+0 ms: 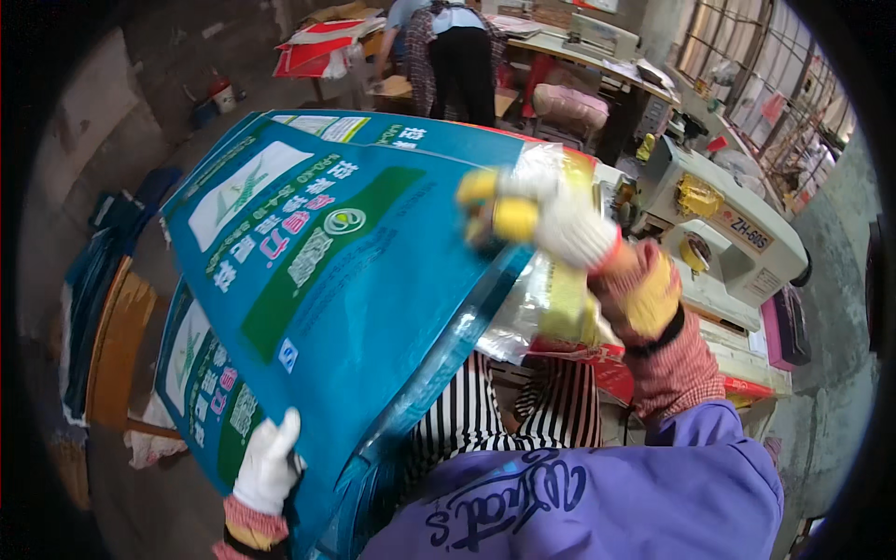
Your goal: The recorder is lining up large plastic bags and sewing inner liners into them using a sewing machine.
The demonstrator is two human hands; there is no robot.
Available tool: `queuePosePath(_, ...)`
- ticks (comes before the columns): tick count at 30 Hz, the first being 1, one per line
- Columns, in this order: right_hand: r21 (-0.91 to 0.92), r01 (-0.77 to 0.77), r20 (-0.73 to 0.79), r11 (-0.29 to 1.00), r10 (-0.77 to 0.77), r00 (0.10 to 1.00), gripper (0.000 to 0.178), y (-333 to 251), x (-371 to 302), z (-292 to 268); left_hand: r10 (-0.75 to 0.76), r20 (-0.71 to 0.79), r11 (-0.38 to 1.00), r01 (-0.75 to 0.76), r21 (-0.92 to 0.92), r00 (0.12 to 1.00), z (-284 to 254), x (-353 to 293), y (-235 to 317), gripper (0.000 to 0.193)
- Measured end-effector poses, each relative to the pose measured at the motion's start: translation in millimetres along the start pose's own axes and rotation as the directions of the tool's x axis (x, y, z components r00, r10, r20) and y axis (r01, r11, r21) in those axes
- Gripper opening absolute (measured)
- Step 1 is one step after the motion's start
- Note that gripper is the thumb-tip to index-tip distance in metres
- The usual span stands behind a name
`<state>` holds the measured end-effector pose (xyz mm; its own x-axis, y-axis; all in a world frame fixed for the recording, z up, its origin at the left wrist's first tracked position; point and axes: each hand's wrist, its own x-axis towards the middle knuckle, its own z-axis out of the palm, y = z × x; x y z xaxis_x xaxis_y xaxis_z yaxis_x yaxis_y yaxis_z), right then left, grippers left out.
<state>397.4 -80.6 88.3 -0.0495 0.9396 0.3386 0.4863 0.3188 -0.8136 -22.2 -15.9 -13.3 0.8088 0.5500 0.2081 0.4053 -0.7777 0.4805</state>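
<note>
A stack of large blue printed woven sacks (383,308) slopes across my lap and the worktable, with clear plastic film edges along the right side. My left hand (264,467), in a white glove, is closed at the near left edge of the sacks, thumb up and the other fingers mostly hidden. Over the right edge of the top sack is my right hand (546,219), in a white glove with yellow fingertips. Its fingers look bent but are smeared by motion, so their grip is unclear. Beneath that hand lies clear plastic film (523,313).
A pale industrial sewing machine (723,219) stands on the table to the right. At the back, another person (457,56) bends over a table with red and white sheets (317,51). More blue sacks (89,308) hang over a wooden board (121,345) on the left.
</note>
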Motion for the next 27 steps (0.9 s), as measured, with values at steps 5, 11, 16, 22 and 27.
queuePosePath(5,-0.686,-0.284,-0.007,0.670,0.384,0.923,0.034,149,-9,-18,-0.035,-0.178,0.990,0.058,0.129,0.983,12,24,-51,0.035)
queuePosePath(11,-0.342,-0.550,-0.139,0.762,0.538,0.831,0.039,106,0,69,-0.752,-0.233,0.439,0.205,-0.875,0.617,-38,3,49,0.024)
queuePosePath(16,-0.777,-0.192,0.155,0.599,0.478,0.865,0.033,50,49,154,-0.807,-0.281,0.474,0.287,-0.833,0.519,-50,-83,75,0.036)
queuePosePath(22,-0.747,-0.176,0.030,0.641,0.298,0.954,0.035,77,26,245,-0.946,-0.163,0.261,0.359,-0.896,0.280,59,-180,-1,0.032)
queuePosePath(27,-0.735,-0.310,-0.016,0.604,0.441,0.898,0.035,175,-3,267,-0.982,-0.018,0.070,0.278,-0.958,0.186,116,-155,-10,0.045)
